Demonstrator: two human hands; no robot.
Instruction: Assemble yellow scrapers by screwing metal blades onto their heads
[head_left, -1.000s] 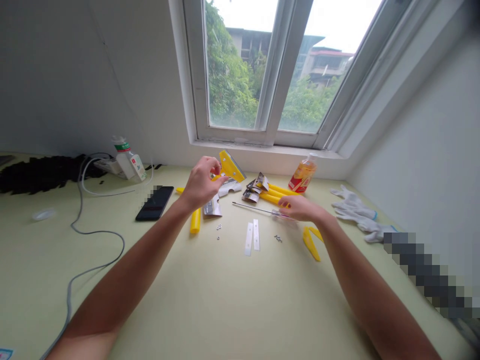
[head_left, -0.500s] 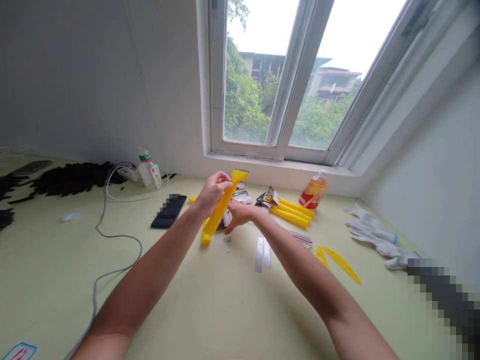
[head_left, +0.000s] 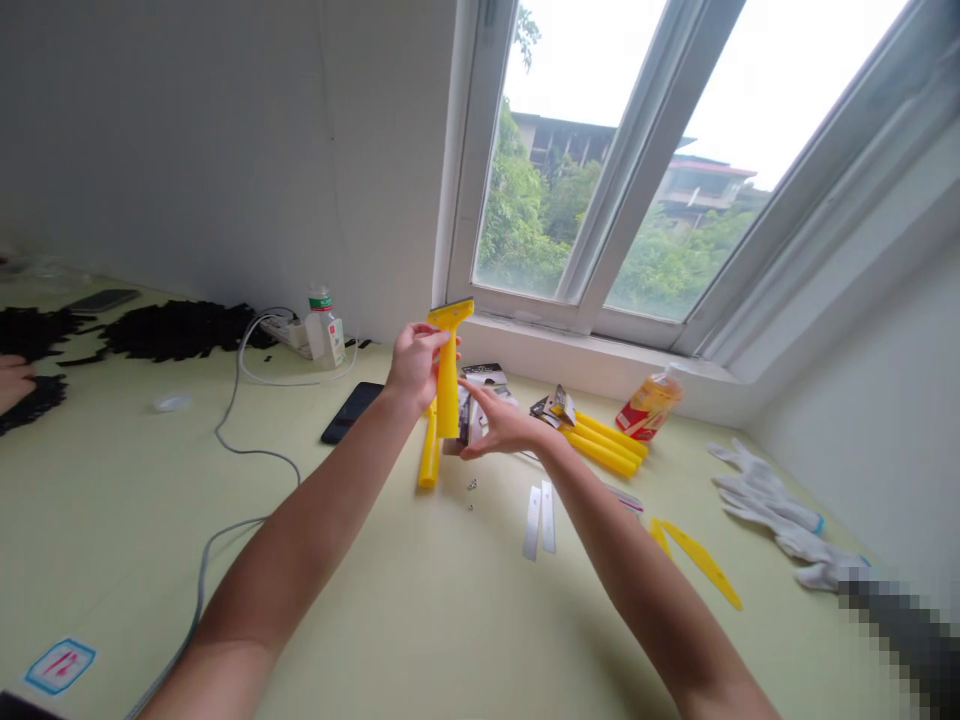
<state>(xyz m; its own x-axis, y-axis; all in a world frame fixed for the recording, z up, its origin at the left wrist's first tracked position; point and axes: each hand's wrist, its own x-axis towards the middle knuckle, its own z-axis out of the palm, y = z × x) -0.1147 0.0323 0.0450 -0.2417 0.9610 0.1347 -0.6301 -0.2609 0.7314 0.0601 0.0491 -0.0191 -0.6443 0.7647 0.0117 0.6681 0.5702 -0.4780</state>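
Observation:
My left hand [head_left: 417,368] is closed around a yellow scraper [head_left: 448,388], held up with its wide head at the top and its handle pointing down. My right hand [head_left: 504,420] has thumb and fingers spread beside some printed packaging cards [head_left: 466,425]; whether it touches them I cannot tell. Under the held scraper lies another yellow handle [head_left: 429,455]. Small metal screws or nuts [head_left: 472,485] rest on the table in front. Two flat metal blades [head_left: 532,522] lie near my right forearm.
Carded yellow scrapers [head_left: 600,445] lie before a drink bottle [head_left: 649,403]. Yellow flat pieces [head_left: 703,565] and white gloves [head_left: 772,510] are at right. A phone [head_left: 351,412], cable [head_left: 217,430], bottle [head_left: 324,330] and black strips [head_left: 176,330] are left, with another person's hand [head_left: 13,380].
My left hand has turned the scraper more upright, its head now facing me. My right hand's thumb and fingers are spread wider. The view has shifted left, bringing another person's hand into sight.

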